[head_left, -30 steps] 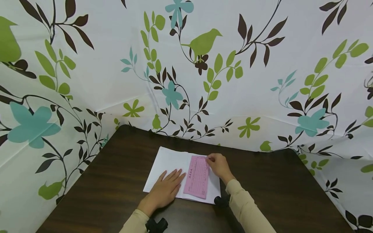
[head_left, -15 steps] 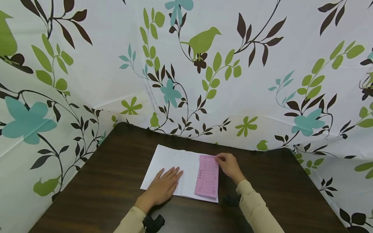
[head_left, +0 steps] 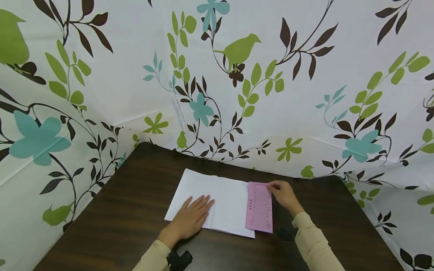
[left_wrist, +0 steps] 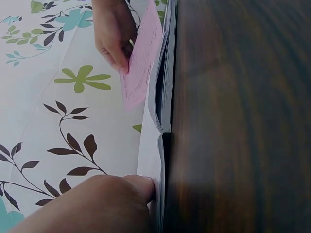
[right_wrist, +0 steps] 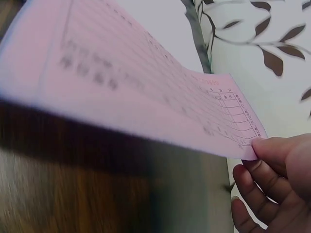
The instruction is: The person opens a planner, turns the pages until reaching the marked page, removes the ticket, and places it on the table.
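Note:
An open notebook [head_left: 228, 203] with white ruled pages lies on the dark table. My left hand [head_left: 191, 218] rests flat on its left page, fingers extended. A pink printed slip [head_left: 259, 209] with lines and a table on it is held up at its far right corner, pinched between thumb and forefinger of my right hand [head_left: 285, 195]. In the head view the slip overlaps the notebook's right edge. The right wrist view shows the slip [right_wrist: 160, 92] lifted above the table, its near end blurred. In the left wrist view the slip [left_wrist: 141, 63] hangs beside the notebook pages.
The dark wooden table [head_left: 135, 210] extends around the notebook on all sides. Behind it hangs a white cloth [head_left: 298, 113] printed with leaves, birds and flowers. A black wrist device [head_left: 179, 259] sits by the left sleeve.
My right hand has drawn the pink slip to the right, from over the notebook's right page to past its right edge. The left hand has stayed on the left page.

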The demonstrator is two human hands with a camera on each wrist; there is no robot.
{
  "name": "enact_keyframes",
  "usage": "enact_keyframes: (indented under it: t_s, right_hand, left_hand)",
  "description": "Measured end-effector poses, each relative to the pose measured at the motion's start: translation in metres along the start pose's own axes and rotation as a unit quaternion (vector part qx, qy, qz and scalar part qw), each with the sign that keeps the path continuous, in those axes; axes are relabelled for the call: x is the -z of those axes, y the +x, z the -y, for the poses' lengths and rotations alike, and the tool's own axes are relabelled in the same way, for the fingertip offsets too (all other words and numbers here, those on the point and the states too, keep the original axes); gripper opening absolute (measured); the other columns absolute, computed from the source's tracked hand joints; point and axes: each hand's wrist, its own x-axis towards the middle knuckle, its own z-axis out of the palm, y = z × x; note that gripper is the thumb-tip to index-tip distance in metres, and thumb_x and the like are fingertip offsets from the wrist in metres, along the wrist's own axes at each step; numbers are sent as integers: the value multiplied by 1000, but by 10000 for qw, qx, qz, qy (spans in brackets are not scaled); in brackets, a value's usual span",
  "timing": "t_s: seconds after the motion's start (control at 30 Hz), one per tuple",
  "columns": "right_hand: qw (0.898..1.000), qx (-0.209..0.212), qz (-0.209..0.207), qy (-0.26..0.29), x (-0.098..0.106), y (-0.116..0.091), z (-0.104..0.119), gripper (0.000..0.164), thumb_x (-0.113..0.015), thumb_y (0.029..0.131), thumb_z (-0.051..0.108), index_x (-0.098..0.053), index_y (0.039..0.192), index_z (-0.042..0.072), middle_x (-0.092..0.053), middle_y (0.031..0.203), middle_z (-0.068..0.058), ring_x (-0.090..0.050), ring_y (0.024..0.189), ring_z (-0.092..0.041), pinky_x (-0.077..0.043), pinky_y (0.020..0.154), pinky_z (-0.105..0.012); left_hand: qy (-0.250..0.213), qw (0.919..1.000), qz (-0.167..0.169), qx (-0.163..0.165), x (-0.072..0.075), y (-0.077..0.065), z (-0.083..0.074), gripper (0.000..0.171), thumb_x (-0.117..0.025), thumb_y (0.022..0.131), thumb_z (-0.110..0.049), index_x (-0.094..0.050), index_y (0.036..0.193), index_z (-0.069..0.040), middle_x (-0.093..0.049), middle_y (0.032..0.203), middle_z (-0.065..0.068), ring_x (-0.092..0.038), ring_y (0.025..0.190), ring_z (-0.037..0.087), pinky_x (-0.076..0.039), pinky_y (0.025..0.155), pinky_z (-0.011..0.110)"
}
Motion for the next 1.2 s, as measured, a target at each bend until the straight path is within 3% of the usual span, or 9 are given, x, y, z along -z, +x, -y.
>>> enact_keyframes:
  t_s: [0.2,0.57,0.83,1.03,1.2]
  right_hand:
    - [9996,-128,191,-161,11,-3,-13,22,-63,102,9,-72,111,-9,-71,108,-20,-65,101,-34,-54,87,-51]
    - [9986,-337,298,-262,12,-7,-24,21,-61,102,7,-71,111,-9,-70,113,-24,-63,108,-40,-51,91,-57]
    - [9977,-518,223,-367,9,-7,-29,23,-61,102,10,-71,112,-9,-68,115,-25,-61,110,-40,-47,97,-60]
    - [9980,-407,50,-471,5,-7,-33,24,-61,102,9,-71,112,-10,-70,109,-24,-65,104,-39,-51,91,-57]
    - [9974,-392,-220,-567,4,-14,-23,35,-60,103,13,-63,126,-13,-63,125,-33,-59,120,-50,-47,99,-63]
  left_hand:
    - [250,9996,125,57,-6,2,4,49,-44,111,-32,-46,158,-20,-41,163,2,-36,152,24,-22,122,57]
    - [96,9999,86,2,-2,0,2,49,-43,111,-31,-45,158,-18,-42,163,5,-36,151,27,-22,121,59]
    - [95,9992,325,226,-5,0,2,51,-41,111,-35,-43,160,-20,-37,166,3,-33,153,27,-17,123,59]
    - [-49,9985,467,299,-3,-2,1,52,-40,111,-34,-42,160,-17,-35,166,6,-31,154,29,-15,123,60]
    - [-209,9988,403,206,3,-4,-2,51,-39,112,-34,-41,160,-15,-36,166,9,-31,154,31,-16,121,62]
